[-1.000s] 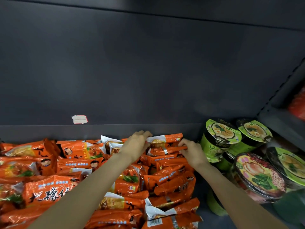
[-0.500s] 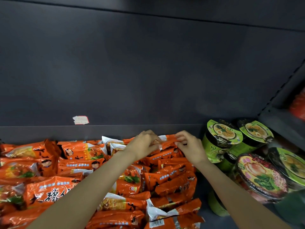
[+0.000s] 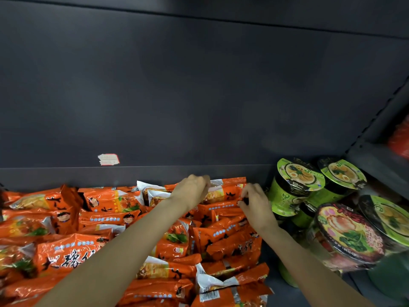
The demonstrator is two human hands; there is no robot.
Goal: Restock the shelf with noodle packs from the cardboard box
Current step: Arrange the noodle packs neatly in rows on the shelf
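Several orange noodle packs [image 3: 73, 253] fill the dark shelf [image 3: 66, 177] from the left edge to the middle. At the back of the rightmost row one orange noodle pack [image 3: 225, 189] stands on edge against the shelf's back wall. My left hand [image 3: 191, 190] grips its top left edge with curled fingers. My right hand [image 3: 254, 201] pinches its right end. The cardboard box is out of view.
Green cup noodles [image 3: 294, 185] and round bowl noodles [image 3: 347, 231] stand stacked right beside the packs on the right. A torn price sticker [image 3: 108, 159] sits on the back panel. A side shelf [image 3: 380, 160] with something red juts in at far right.
Both hands lifted from the lower packs to the rearmost pack. That pack now stands higher against the back wall, with my hands a little further apart on its ends.
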